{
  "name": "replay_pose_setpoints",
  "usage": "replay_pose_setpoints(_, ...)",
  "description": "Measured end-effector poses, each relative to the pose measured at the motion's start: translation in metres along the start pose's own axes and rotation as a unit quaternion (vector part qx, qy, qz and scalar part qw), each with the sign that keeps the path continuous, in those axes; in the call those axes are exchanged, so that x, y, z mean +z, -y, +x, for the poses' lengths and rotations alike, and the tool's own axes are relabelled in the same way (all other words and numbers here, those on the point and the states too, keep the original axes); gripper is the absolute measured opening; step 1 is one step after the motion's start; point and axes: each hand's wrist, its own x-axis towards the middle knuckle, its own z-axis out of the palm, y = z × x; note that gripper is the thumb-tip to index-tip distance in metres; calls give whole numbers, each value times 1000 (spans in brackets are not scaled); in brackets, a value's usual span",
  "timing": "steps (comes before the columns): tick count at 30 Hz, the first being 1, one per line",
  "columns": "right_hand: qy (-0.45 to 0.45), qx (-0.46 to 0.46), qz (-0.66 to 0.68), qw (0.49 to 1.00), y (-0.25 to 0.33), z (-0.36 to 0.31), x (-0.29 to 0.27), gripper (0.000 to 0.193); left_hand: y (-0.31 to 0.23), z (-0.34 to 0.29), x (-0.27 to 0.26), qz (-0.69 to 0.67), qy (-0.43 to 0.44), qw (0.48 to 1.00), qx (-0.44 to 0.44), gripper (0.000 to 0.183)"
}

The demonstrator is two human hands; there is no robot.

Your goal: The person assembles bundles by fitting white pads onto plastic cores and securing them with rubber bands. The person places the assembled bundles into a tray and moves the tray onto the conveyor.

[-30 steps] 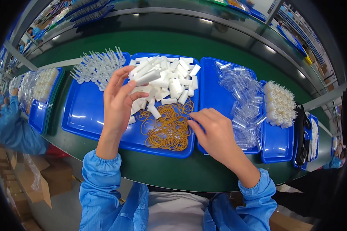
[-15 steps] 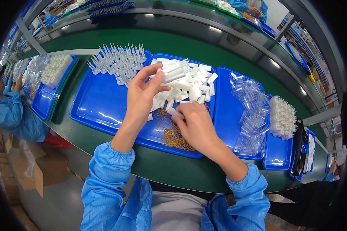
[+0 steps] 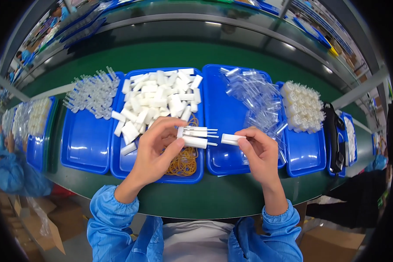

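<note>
Workbench (image 3: 205, 203), right end: black item (image 3: 337, 146), kind unclear. Cardboard box (image 3: 64, 220) below front-left edge; second cardboard box (image 3: 332, 243) below front-right edge.

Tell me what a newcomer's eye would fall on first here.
Probably the left hand at mid-picture, holding white pieces with thin rods jutting toward the white block in the right hand. Just beyond, piled white blocks crowd a blue tray, tan rubber bands at its near end. Clear tubes lie heaped in the tray to its right.

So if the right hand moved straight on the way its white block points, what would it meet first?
Probably the thin rods held by the left hand, though depth is hard to judge.
</note>
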Motion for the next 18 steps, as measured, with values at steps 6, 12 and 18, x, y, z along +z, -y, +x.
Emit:
replay_pose_setpoints(6, 10, 11, 26, 1000, -4, 1, -5, 13, 2, -2, 8, 25, 12, 999, -33, 41)
replay_pose_setpoints(12, 13, 58, 74, 995, -4, -2, -4, 15, 10, -3, 11, 46, 26, 998, -37, 45)
replay_pose_setpoints(18, -4, 71, 67, 995, -5, -4, 0, 17, 9, -4, 11, 76, 25, 997, -16, 43)
